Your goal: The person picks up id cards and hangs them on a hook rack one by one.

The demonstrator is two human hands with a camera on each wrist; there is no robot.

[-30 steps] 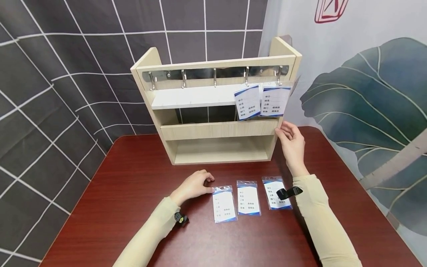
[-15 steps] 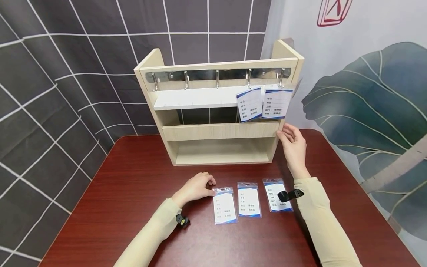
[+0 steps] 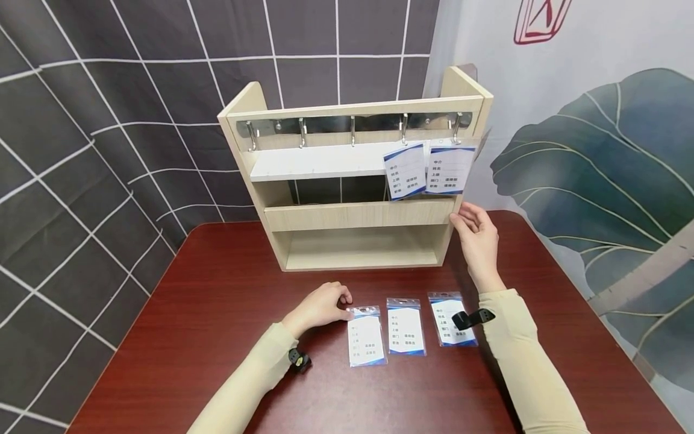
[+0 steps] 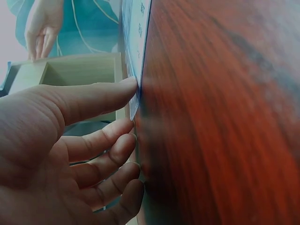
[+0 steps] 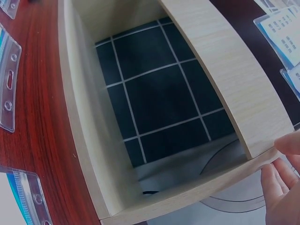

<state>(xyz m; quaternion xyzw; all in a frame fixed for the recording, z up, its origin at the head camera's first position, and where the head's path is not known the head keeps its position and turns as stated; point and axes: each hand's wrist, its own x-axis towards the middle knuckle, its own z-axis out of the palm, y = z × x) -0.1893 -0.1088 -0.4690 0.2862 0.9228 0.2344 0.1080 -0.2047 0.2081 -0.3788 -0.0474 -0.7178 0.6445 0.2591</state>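
Observation:
My left hand (image 3: pixel 320 308) is at the top left corner of a clear-sleeved ID badge (image 3: pixel 366 337) lying on the red-brown table. In the left wrist view the thumb lies on the badge corner (image 4: pixel 136 75), with the index fingertip at its edge and the other fingers curled below. Right of it lie a second ID badge (image 3: pixel 405 328) and a third (image 3: pixel 447 316), partly covered by the right wrist's black band. My right hand (image 3: pixel 479 241) grips the right side panel of a pale wooden rack (image 3: pixel 358 216), thumb on the front edge, fingers behind.
Two more ID badges hang at the rack's right end, one tilted (image 3: pixel 405 172) and one straighter (image 3: pixel 450 169). A metal strip with several hooks (image 3: pixel 353 129) runs along its top. Behind stands a dark gridded backdrop (image 3: pixel 162 90); a leaf-printed curtain (image 3: pixel 607 150) hangs at right.

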